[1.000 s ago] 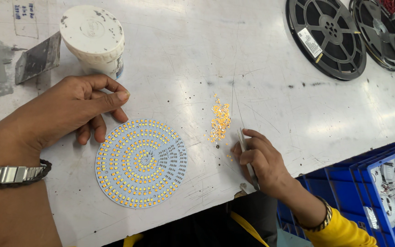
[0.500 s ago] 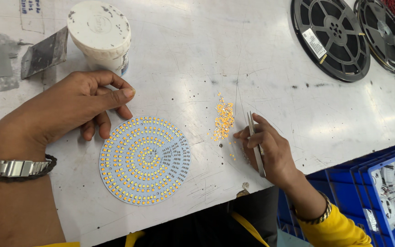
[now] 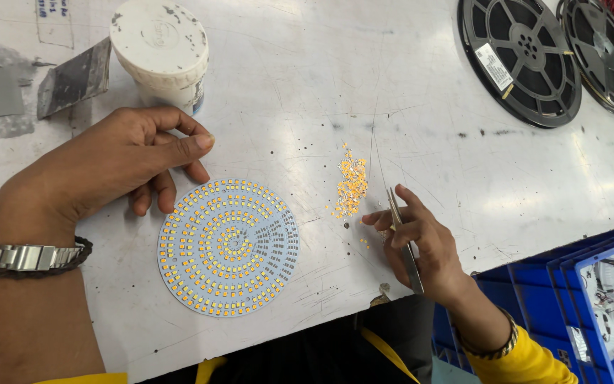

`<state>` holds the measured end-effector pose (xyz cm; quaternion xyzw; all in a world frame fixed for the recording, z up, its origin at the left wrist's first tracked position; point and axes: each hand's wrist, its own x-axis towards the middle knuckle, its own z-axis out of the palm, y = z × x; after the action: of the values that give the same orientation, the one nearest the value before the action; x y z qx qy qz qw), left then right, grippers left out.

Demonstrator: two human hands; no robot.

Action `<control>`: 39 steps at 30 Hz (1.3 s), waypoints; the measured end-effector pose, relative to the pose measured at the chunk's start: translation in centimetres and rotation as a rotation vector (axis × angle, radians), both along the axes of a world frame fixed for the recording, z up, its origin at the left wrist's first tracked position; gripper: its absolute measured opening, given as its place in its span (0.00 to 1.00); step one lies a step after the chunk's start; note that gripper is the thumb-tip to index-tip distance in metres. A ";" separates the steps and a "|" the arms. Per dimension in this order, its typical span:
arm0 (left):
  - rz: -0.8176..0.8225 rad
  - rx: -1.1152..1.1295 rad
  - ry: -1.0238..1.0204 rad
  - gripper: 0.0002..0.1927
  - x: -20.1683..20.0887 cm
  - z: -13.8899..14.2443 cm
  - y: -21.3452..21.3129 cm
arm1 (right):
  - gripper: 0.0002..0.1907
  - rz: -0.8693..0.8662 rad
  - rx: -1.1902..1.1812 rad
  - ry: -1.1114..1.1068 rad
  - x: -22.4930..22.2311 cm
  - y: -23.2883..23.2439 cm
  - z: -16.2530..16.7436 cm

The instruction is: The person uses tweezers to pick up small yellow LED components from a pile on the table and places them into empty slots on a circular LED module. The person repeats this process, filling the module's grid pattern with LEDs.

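Two hands at a round board on a white table (image 3: pixel 307 78).

The left hand (image 3: pixel 119 160) rests loosely curled and empty, fingertips at the board's (image 3: pixel 229 247) upper-left edge, below a white tub (image 3: pixel 159 50). Right of the board lies a heap of chips (image 3: pixel 352 186); the right hand (image 3: pixel 421 242) beside it pinches tweezers (image 3: pixel 404 238).

A white tub (image 3: pixel 161 53) stands far left on the table (image 3: pixel 307 85), with a grey metal scraper (image 3: pixel 72 78) just left of it. Two black reels (image 3: pixel 516 57) lie flat at the far right, side by side. Blue crates (image 3: pixel 570 306) holding white parts sit near right, below the table edge.
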<state>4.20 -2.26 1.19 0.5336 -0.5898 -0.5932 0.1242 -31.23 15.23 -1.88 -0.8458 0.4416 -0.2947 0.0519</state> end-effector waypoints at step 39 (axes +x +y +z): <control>-0.009 -0.006 0.019 0.23 0.0 -0.3 -0.1 | 0.24 -0.105 0.020 -0.115 0.3 1.0 -0.8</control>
<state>4.24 -2.38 0.88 0.5249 -0.5928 -0.5971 0.1285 -30.91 16.24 -2.67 -0.8025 0.4847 -0.3407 0.0701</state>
